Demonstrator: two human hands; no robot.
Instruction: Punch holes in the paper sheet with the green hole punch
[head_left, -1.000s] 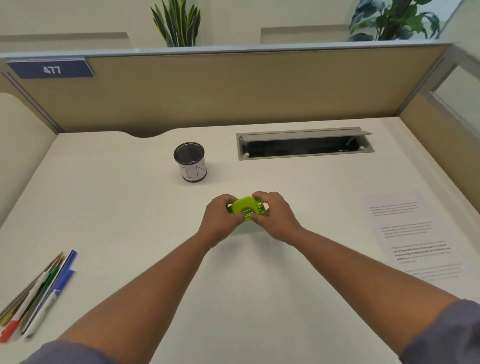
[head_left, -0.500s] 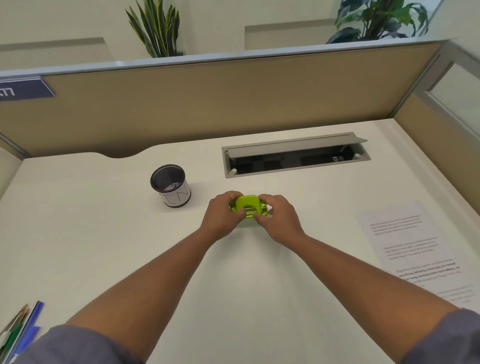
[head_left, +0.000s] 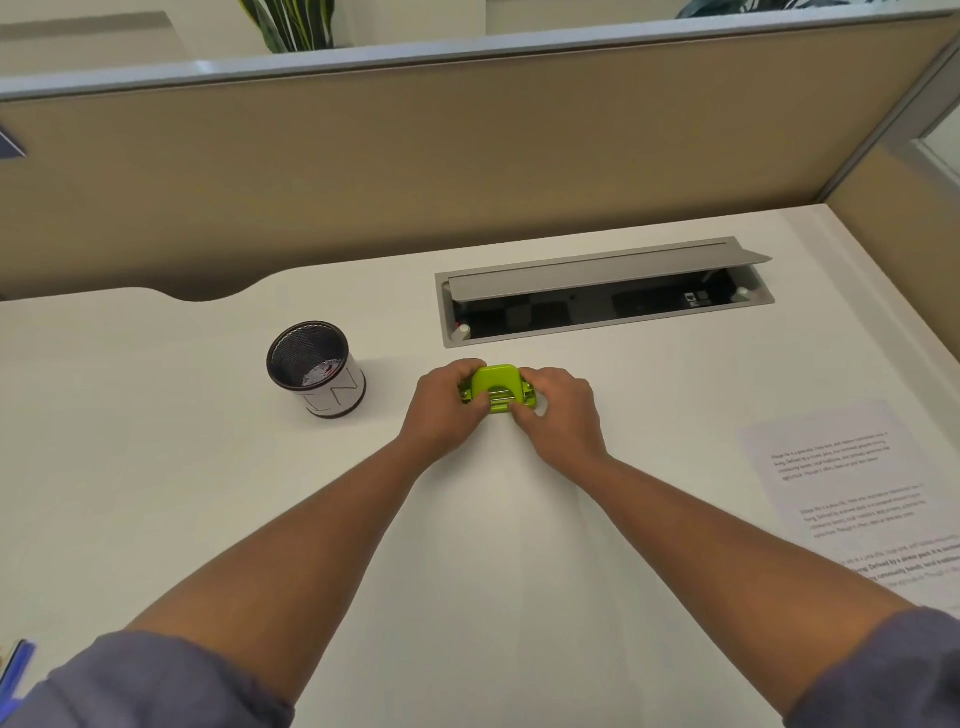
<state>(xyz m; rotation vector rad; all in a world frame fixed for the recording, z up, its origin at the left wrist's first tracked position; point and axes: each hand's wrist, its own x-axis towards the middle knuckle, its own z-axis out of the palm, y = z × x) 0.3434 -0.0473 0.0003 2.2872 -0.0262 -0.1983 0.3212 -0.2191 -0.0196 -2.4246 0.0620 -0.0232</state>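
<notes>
A: Where do we stand with the punching?

B: Early, by our reading. We have the green hole punch (head_left: 496, 388) sitting on the surface (head_left: 156, 467), just in front of the open cable tray (head_left: 602, 299) and to the right of the mesh pen cup (head_left: 314, 368). Our left hand (head_left: 445, 410) has its fingers curled round the punch's left end, and our right hand (head_left: 558, 410) is curled round its right end, so both are clamped on it from either side.

A: And the paper sheet?

B: The paper sheet (head_left: 852, 483) lies flat, well to the right of the punch and nearer to us, close to the surface's right edge. Nothing touches it. We see printed text on it, but whether any holes are in it we cannot tell from here; its edges look plain as far as they show.

A: So nothing is in the slot?

B: No paper near the punch at all. We judge the punch is only being taken hold of or readied.

A: What is left, then?

B: Nearly everything, we think: bring punch and sheet together, slide an edge of the sheet into the slot, square it, and press the lever down. The sheet is thin and lies flat, so lifting its edge may take a little care.
</notes>
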